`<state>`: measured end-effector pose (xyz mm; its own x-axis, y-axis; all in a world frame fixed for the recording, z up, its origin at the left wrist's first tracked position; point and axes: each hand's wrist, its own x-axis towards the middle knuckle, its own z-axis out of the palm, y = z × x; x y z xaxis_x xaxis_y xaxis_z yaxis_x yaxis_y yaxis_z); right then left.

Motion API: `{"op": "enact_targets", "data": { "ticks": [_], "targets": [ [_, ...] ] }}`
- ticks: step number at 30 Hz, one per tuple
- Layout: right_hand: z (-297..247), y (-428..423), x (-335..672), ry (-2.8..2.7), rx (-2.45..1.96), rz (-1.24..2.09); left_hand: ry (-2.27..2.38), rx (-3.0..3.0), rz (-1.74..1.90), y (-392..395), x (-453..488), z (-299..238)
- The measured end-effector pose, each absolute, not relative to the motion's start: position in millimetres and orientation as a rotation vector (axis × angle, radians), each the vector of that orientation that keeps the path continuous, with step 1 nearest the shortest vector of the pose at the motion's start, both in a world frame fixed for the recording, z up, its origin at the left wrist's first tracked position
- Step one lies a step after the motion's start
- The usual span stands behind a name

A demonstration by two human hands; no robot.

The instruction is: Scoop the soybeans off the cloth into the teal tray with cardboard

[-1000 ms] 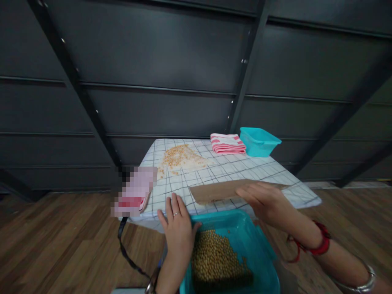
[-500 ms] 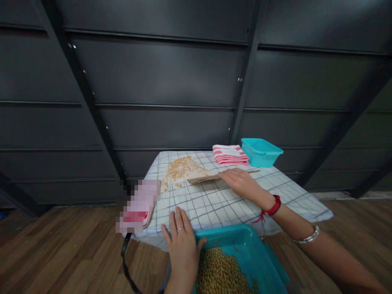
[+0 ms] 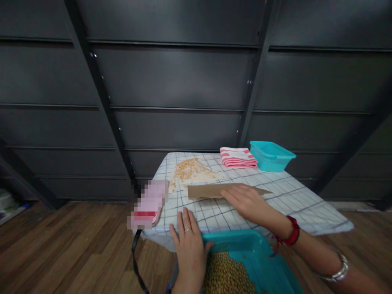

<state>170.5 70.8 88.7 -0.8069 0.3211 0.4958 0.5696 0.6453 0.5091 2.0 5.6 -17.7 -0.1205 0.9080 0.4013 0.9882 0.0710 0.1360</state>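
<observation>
While in hand (image 3: 245, 201) — cardboard (image 3: 203, 191) nearer basin (image 3: 260, 257)

The right hand (image 3: 249, 204) has drawn the cardboard (image 3: 205, 191) back — nearer the basin (image 3: 239, 240).

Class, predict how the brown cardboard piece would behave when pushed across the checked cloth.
The cardboard piece is probably fairly stiff, as it extends straight beyond the right hand. It looks light for its size, being thin. Its lower edge appears rough, so it may drag slightly on the cloth.
</observation>
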Motion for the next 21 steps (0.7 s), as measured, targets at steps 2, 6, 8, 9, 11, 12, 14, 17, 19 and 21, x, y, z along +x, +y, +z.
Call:
{"op": "enact_targets", "data": {
  "ticks": [2, 6, 8, 9, 11, 12, 14, 17, 19, 21],
  "targets": [
    [84.8, 84.7, 163.7, -2.487, -0.747, -0.964, -2.129, -1.926, -0.558, 5.6, 1.7, -18.9],
    [93.8, 95.3, 164.3, -2.426, -0.781, -0.988, -2.093, -1.919, -0.563, 5.5, 0.7, -22.3],
    [103.2, 87.4, 170.0, -2.395, -0.770, -0.985, -2.083, -1.918, -0.570, 6.0, 0.7, -23.5],
    [107.4, 81.3, 172.9, -2.395, -0.744, -0.979, -2.086, -1.919, -0.573, 6.4, 0.9, -23.9],
    [112.9, 68.6, 176.7, -2.414, -0.710, -0.974, -2.115, -1.914, -0.577, 7.4, 1.6, -24.4],
    [113.6, 63.4, 177.3, -2.435, -0.694, -0.957, -2.132, -1.913, -0.577, 8.0, 2.1, -24.8],
    [110.9, 58.5, 175.4, -2.469, -0.685, -0.923, -2.153, -1.909, -0.577, 9.0, 3.0, -25.9],
    [100.0, 66.5, 167.8, -2.491, -0.706, -0.905, -2.142, -1.892, -0.584, 9.9, 3.7, -28.8],
    [92.4, 79.1, 161.9, -2.482, -0.721, -0.914, -2.128, -1.878, -0.586, 10.2, 3.4, -30.8],
    [87.0, 92.9, 157.2, -2.455, -0.735, -0.929, -2.115, -1.880, -0.573, 10.4, 2.8, -32.7]
  ]
}}
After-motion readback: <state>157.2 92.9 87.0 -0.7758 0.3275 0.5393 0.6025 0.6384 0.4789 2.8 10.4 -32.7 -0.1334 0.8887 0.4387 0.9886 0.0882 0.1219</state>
